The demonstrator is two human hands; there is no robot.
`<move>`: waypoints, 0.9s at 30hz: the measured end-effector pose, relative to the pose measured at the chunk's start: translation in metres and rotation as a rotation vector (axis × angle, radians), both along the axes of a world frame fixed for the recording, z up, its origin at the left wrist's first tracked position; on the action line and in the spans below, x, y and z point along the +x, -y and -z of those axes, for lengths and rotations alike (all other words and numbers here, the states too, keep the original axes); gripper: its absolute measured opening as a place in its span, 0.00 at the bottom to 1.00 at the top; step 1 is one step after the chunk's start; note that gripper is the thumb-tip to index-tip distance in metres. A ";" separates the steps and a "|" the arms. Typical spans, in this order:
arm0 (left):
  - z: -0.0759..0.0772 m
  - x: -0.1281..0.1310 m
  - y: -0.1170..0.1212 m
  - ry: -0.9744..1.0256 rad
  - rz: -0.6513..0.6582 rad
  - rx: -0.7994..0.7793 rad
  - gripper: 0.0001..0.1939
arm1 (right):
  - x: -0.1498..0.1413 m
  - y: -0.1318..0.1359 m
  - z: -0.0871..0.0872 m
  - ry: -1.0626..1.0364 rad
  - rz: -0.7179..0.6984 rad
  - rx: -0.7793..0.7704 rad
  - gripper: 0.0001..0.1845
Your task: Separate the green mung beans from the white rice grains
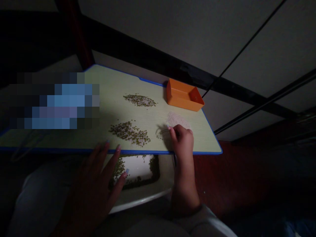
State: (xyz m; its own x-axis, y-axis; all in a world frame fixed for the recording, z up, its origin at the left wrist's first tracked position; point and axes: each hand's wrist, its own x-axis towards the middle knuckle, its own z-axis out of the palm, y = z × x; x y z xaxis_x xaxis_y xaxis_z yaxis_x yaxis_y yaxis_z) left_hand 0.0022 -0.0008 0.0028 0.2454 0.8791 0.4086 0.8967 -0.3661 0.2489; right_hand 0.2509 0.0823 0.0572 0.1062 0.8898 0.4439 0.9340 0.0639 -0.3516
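My right hand point(182, 140) is over the front right of the table, with thumb and fingers pinched together; what they hold, if anything, is too small to make out. Right behind it lies a pile of pale pinkish grains point(178, 119), and a few dark specks point(161, 134) are scattered to its left. My left hand point(97, 174) is at the table's front edge with its fingers spread, holding nothing. Close beyond its fingertips is a mixed heap of green beans and pale grains point(130, 133). A similar, smaller heap point(140, 100) lies farther back.
An orange open box point(185, 104) stands at the table's back right corner. Below the front edge, a white tray point(166, 171) holds green beans. The pale table point(103, 79) has a blue rim. A pixelated patch hides the left side. A panelled wall is behind.
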 end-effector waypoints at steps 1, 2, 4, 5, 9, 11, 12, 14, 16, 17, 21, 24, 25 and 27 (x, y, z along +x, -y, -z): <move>0.000 0.000 0.000 0.001 0.002 0.003 0.34 | 0.001 0.000 0.000 -0.011 0.041 0.010 0.21; -0.001 0.000 0.000 0.004 0.005 0.003 0.34 | 0.001 0.000 -0.001 -0.011 0.085 0.016 0.21; -0.002 0.001 0.000 0.006 0.009 -0.005 0.34 | 0.000 -0.001 -0.002 0.011 0.159 0.014 0.21; -0.002 0.001 0.000 0.004 0.007 -0.009 0.34 | -0.001 -0.001 -0.002 0.028 0.187 0.011 0.21; -0.003 0.002 0.001 -0.005 -0.003 -0.009 0.34 | -0.002 -0.005 -0.001 0.073 0.237 0.006 0.19; -0.003 0.001 0.001 0.000 -0.007 -0.013 0.35 | -0.002 -0.006 -0.001 0.081 0.243 0.016 0.19; -0.003 0.001 0.001 0.003 -0.009 -0.014 0.35 | -0.001 -0.007 -0.001 0.084 0.247 0.029 0.20; -0.003 0.001 0.001 0.003 -0.019 -0.018 0.34 | 0.001 -0.007 -0.001 0.082 0.268 0.062 0.20; -0.003 0.002 0.000 -0.002 -0.020 -0.017 0.34 | 0.003 -0.007 -0.002 0.070 0.297 0.082 0.20; -0.004 0.002 0.000 -0.005 -0.019 -0.014 0.34 | 0.004 -0.007 -0.002 0.063 0.309 0.082 0.20; -0.004 0.003 -0.001 -0.013 -0.021 -0.008 0.34 | 0.003 -0.009 -0.002 0.063 0.300 0.040 0.19; -0.003 0.003 0.000 -0.012 -0.017 -0.002 0.34 | 0.000 -0.010 -0.001 0.076 0.271 0.005 0.19; -0.003 0.002 0.000 -0.009 -0.016 0.000 0.34 | -0.001 -0.010 -0.001 0.081 0.265 -0.006 0.19; -0.002 0.002 0.000 -0.002 -0.015 -0.001 0.34 | -0.001 -0.010 -0.001 0.091 0.257 -0.021 0.19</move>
State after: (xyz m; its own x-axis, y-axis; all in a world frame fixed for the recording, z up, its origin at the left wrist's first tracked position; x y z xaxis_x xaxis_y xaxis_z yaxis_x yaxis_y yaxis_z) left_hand 0.0044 -0.0013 0.0051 0.2329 0.8830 0.4075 0.9026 -0.3523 0.2475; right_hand 0.2496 0.0925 0.0583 0.2899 0.8481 0.4435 0.9465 -0.1854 -0.2642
